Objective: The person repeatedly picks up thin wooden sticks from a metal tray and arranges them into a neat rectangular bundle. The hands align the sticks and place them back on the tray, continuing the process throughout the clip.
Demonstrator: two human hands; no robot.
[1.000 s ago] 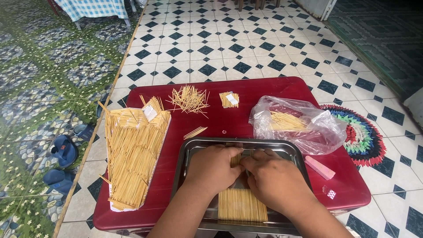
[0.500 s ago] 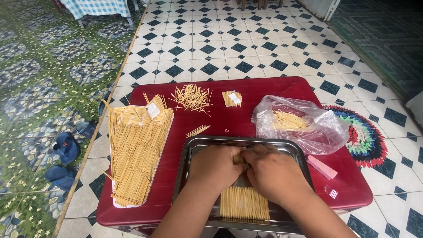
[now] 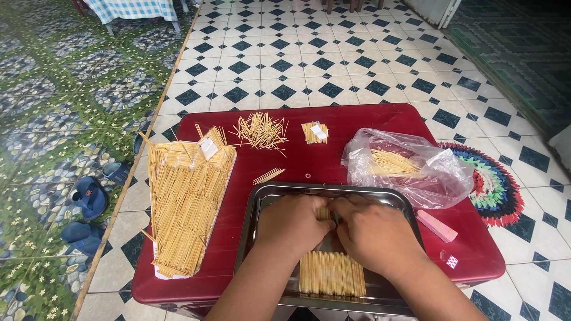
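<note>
Left hand (image 3: 292,223): palm down inside the metal tray (image 3: 262,205), grip closed on a small bundle of sticks (image 3: 323,213).
Right hand (image 3: 373,233): beside the left, knuckles up, its grip pinching the same bundle.
Stick row (image 3: 331,273): flat on the tray floor, just below both hands.
Tray: at the near edge of the red tabletop (image 3: 357,122).
Left of tray: large stick pile (image 3: 184,202).
Right of tray: plastic bag (image 3: 410,166) holding more sticks; pink block (image 3: 437,226) near it.
Far side: loose sticks (image 3: 260,131).
</note>
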